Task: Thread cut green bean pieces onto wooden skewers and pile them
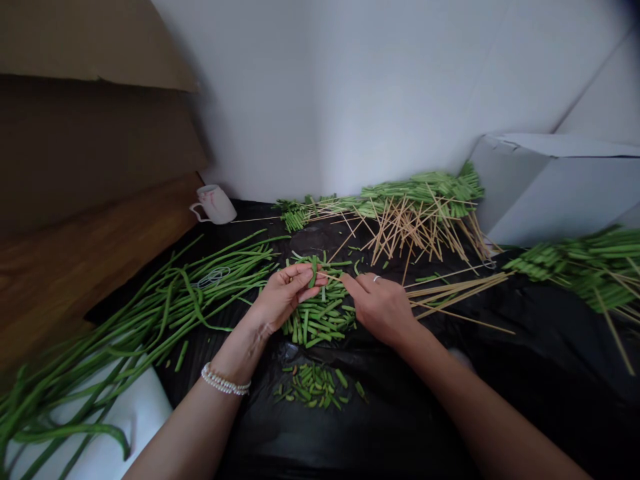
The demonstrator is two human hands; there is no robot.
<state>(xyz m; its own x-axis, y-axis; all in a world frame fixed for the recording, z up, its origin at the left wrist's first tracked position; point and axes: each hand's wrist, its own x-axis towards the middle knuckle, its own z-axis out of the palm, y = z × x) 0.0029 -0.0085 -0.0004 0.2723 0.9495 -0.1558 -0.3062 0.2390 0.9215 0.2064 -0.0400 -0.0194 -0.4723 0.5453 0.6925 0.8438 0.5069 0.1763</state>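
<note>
Bean piece (314, 271) is pinched in left hand (280, 293), skewer (331, 277) in right hand (384, 308); what the mug (219, 205) holds is hidden.

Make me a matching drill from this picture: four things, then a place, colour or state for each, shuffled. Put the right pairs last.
1. Mug
2. Bracelet
3. Right hand
4. Long beans

A. Holding a skewer
B. Lying in a loose pile at the left
C. Around the left forearm
D. White with reddish marks

Pairs: 1-D, 2-C, 3-A, 4-B
</note>
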